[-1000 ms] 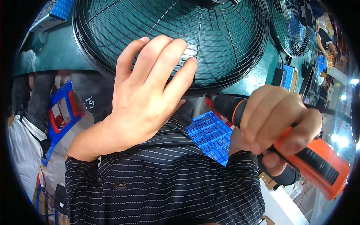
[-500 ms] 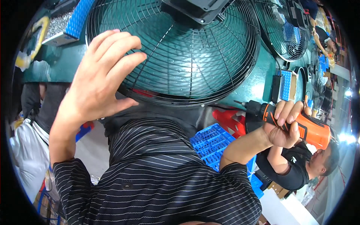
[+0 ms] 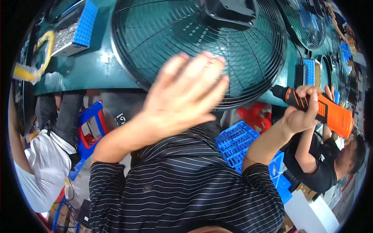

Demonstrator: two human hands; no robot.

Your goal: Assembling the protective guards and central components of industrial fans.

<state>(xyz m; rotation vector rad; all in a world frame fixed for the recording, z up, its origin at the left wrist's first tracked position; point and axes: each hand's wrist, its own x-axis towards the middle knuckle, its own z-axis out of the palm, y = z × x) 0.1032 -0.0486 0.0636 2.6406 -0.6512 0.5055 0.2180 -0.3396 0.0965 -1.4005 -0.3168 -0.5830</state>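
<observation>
A large round black wire fan guard (image 3: 244, 73) lies on the green table, with a black motor housing (image 3: 229, 11) at its middle. My left hand (image 3: 184, 95), blurred by motion, hovers over the near part of the guard with its fingers spread and nothing in them. Whether it touches the wires I cannot tell. My right hand (image 3: 305, 108) is wrapped round an orange and black cordless screwdriver (image 3: 330, 112). Its black nose points left, beside the guard's near right rim, and the bit cannot be made out.
On the green table (image 3: 97, 73), a box of small metal screws (image 3: 72, 39) stands at the left near a yellow tape-like loop (image 3: 46, 50). Another fan guard (image 3: 307, 27) lies at the far right. Blue crates (image 3: 237, 143) and a red stool (image 3: 256, 116) are below; co-workers sit either side.
My left hand has swung right, from the guard's left rim to over its near middle. My right hand still grips the screwdriver. The whole view has shifted somewhat.
</observation>
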